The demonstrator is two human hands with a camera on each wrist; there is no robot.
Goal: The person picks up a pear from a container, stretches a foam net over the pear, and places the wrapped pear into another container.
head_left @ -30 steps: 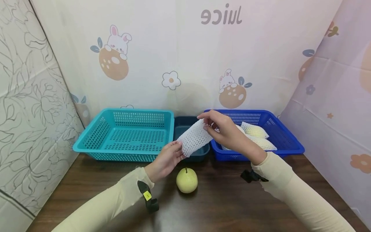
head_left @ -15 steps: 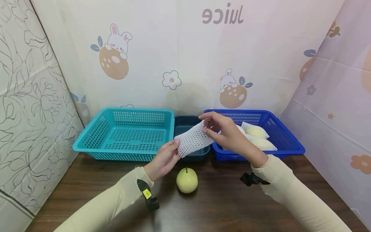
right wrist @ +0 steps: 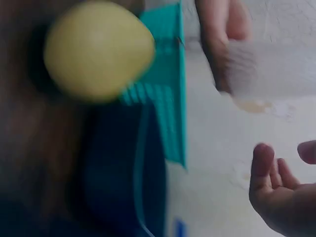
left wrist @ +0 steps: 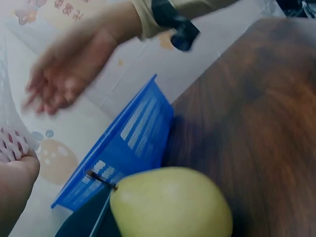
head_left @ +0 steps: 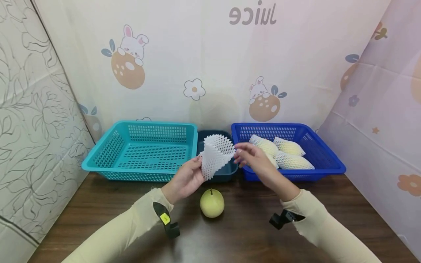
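Note:
My left hand (head_left: 186, 179) pinches the lower left edge of a white foam net sleeve (head_left: 215, 157). The sleeve's upper end gapes wide. Beside that opening is my right hand (head_left: 258, 160), fingers loosely bent; in the right wrist view the hand (right wrist: 281, 192) holds nothing and stands apart from the foam. A yellow-green pear (head_left: 212, 204) with a short dark stem rests on the table below the left hand. The left wrist view shows this pear (left wrist: 173, 205) up close, with only a strip of the sleeve (left wrist: 12, 143) at its edge.
A teal basket (head_left: 141, 171) stands at the back left. Several pears in foam net sleeves (head_left: 294, 160) lie in a blue basket (head_left: 329, 171) at the back right. Between them sits a dark blue tray (head_left: 227, 175), partly behind the sleeve. Printed cloth hangs behind.
My right hand has let go of the sleeve's upper end and shifted slightly down. The sleeve, stretched flat before, now stands up with its mouth spread. The pear has stayed put.

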